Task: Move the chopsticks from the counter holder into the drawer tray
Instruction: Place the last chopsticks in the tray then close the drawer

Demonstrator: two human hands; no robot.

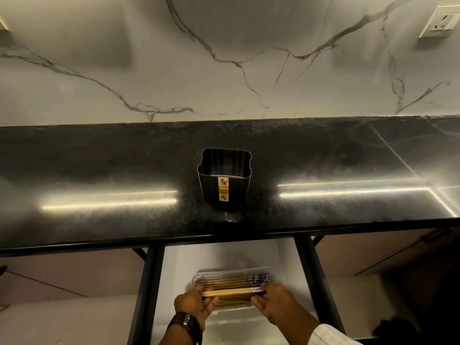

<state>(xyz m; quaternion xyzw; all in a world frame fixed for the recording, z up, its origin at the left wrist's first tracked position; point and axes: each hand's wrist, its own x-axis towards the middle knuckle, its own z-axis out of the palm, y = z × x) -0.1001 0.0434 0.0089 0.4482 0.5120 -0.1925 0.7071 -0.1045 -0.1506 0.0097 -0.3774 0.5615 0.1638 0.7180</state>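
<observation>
Over the open drawer, both hands, left hand (193,307) and right hand (272,303), are pinching a chopstick bundle (232,292) above the tray (199,276); others are lying inside. The holder (224,180) is sitting empty on the desk (99,170): task nearly complete.

Holder (224,181) label: narrow gold-and-white sticker on the front wall, upright; a flower-like motif at top and at bottom, with a gold band of print between them. Print too small and blurred to read.
Chopsticks (232,292) markings: blue-and-white pattern on the right-hand ends; no letters legible.
Wall socket (439,22): no marking legible.
Watch (189,322): face turned edge-on; nothing legible.
Result: no text, brand or number can be read.
</observation>
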